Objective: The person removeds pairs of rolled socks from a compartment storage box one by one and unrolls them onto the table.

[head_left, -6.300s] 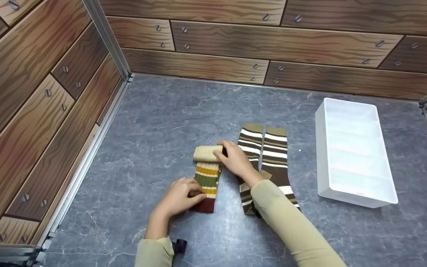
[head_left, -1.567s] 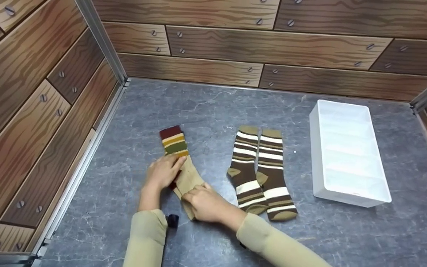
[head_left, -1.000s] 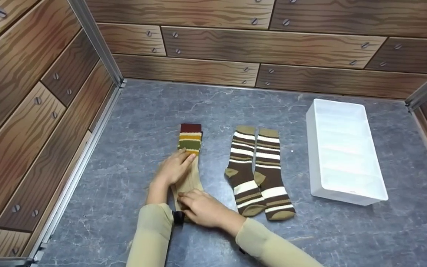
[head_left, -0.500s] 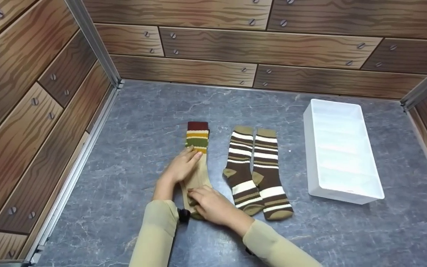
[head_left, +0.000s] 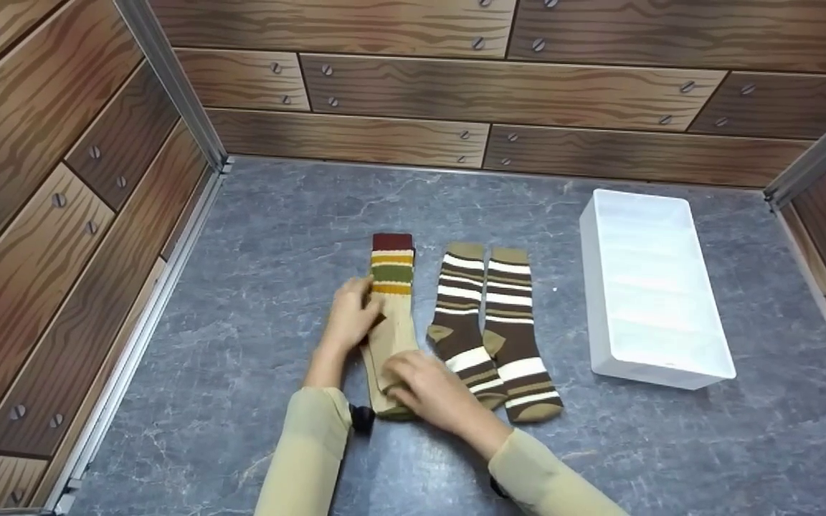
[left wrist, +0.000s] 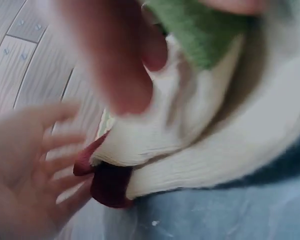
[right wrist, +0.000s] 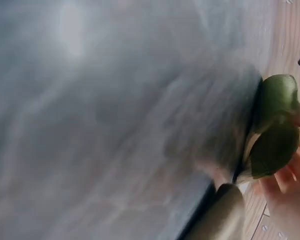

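Cream socks [head_left: 393, 322] with dark red, mustard and green bands lie stacked, cuffs at the back and green toes [right wrist: 275, 145] toward the person. My left hand [head_left: 350, 315] rests at their left edge just below the bands. In the left wrist view its fingers [left wrist: 60, 150] are spread beside the dark red cuffs [left wrist: 112, 185]. My right hand [head_left: 431, 390] pinches the sock near the toe end with curled fingers. A green end [left wrist: 200, 35] is lifted in the left wrist view, and the fingers partly hide it.
Two brown, white and olive striped socks [head_left: 510, 308] lie side by side, close to the right of the cream ones. A white divided box [head_left: 660, 279] stands farther right on the grey marbled surface [head_left: 298, 208]. Wood-patterned walls [head_left: 384, 86] enclose the back and sides.
Over the last second the cream socks shift right, closer to the brown pair. My left hand slides to their edge. Earlier, one was folded over with its dark red cuff toward the person.
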Available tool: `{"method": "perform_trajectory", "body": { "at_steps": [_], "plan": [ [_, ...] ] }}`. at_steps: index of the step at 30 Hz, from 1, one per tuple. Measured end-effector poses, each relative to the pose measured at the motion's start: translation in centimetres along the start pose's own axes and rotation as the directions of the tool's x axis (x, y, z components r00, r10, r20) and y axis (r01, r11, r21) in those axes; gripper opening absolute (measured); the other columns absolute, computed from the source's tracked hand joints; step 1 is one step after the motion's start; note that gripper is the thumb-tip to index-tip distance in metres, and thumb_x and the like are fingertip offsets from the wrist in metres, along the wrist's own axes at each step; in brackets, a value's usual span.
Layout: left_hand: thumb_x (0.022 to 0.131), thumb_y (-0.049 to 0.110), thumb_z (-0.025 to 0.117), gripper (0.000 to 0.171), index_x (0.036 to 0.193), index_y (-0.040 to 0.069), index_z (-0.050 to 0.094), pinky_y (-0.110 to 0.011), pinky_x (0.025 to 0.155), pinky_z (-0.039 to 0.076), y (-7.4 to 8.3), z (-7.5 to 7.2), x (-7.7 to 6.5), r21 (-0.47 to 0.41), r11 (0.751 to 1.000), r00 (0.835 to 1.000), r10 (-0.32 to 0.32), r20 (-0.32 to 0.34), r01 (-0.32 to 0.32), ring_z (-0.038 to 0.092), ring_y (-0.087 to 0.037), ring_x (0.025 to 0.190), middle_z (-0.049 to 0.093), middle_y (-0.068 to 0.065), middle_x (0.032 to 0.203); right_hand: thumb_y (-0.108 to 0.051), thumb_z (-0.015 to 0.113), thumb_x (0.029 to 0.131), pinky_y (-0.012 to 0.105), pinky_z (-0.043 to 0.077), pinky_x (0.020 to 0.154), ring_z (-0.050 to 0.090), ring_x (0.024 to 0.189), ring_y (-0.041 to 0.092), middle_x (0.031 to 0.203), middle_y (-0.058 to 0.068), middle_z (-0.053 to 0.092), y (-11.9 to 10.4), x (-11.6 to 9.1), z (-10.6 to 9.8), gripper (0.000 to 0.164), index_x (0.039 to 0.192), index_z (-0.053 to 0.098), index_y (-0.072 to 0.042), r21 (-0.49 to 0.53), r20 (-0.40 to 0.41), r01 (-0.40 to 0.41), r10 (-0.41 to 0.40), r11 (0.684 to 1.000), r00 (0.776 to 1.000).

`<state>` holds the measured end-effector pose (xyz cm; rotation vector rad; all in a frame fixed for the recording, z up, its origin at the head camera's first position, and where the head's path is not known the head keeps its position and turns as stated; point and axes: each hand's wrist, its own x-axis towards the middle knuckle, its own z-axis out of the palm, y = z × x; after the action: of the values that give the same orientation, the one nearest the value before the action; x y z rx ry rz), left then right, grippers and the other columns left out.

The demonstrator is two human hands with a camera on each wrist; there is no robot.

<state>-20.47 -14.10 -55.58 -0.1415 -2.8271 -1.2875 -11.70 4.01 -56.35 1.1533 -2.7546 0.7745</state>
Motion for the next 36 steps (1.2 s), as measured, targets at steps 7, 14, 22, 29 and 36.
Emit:
{"method": "perform_trajectory", "body": {
  "at_steps": [7, 14, 22, 29, 36],
  "plan": [
    [0.089, 0.017, 0.065, 0.026, 0.1, -0.006, 0.069, -0.043, 0.082, 0.049, -0.3, 0.4, -0.2, 0.0, 0.987, 0.982, -0.157, -0.106, 0.158, 0.059, -0.032, 0.09, 0.062, -0.017, 0.094, -0.037, 0.058, 0.094, 0.035, 0.052, 0.074, 0.054, 0.083, 0.018, 0.091, 0.002, 0.056, -0.4, -0.4, -0.3, 0.028, 0.095, 0.061, -0.009, 0.021, -0.167, -0.288, 0.288, 0.957, 0.943],
    [0.085, 0.013, 0.069, 0.02, 0.097, -0.003, 0.069, -0.04, 0.073, 0.052, 0.0, 0.5, -0.1, -0.063, 0.968, 0.961, -0.247, -0.12, 0.241, 0.063, -0.028, 0.079, 0.066, -0.014, 0.085, -0.026, 0.071, 0.086, 0.037, 0.05, 0.058, 0.052, 0.065, 0.021, 0.075, 0.004, 0.047, -0.6, -0.7, -0.1, 0.027, 0.088, 0.055, -0.004, -0.013, -0.171, -0.391, 0.383, 0.92, 0.908],
    [0.084, 0.011, 0.071, 0.015, 0.093, -0.002, 0.071, -0.038, 0.071, 0.054, 0.5, -0.3, -0.2, -0.166, 0.92, 0.926, -0.371, -0.071, 0.355, 0.064, -0.029, 0.08, 0.068, -0.015, 0.088, -0.009, 0.076, 0.077, 0.034, 0.047, 0.057, 0.051, 0.065, 0.017, 0.072, 0.002, 0.05, -0.1, -0.5, -0.4, 0.029, 0.096, 0.055, 0.0, 0.146, -0.1, -0.444, 0.46, 0.884, 0.882],
    [0.087, 0.009, 0.068, 0.016, 0.098, -0.002, 0.069, -0.034, 0.073, 0.05, 1.0, -0.7, 0.0, -0.259, 0.881, 0.91, -0.414, -0.02, 0.395, 0.06, -0.024, 0.083, 0.065, -0.013, 0.091, 0.002, 0.065, 0.077, 0.028, 0.046, 0.061, 0.05, 0.068, 0.013, 0.074, -0.002, 0.049, 0.0, -0.2, -0.4, 0.024, 0.1, 0.058, 0.002, 0.295, -0.109, -0.438, 0.486, 0.849, 0.867],
    [0.094, 0.007, 0.058, 0.012, 0.099, -0.003, 0.062, -0.028, 0.07, 0.043, 0.6, -0.8, 0.4, -0.388, 0.85, 0.93, -0.363, 0.062, 0.357, 0.052, -0.02, 0.08, 0.057, -0.01, 0.089, -0.003, 0.065, 0.077, 0.03, 0.051, 0.068, 0.059, 0.075, 0.018, 0.099, 0.015, 0.062, 0.1, 0.4, -0.7, 0.041, 0.115, 0.053, 0.006, 0.59, -0.008, -0.499, 0.622, 0.635, 0.783]
  ]
}}
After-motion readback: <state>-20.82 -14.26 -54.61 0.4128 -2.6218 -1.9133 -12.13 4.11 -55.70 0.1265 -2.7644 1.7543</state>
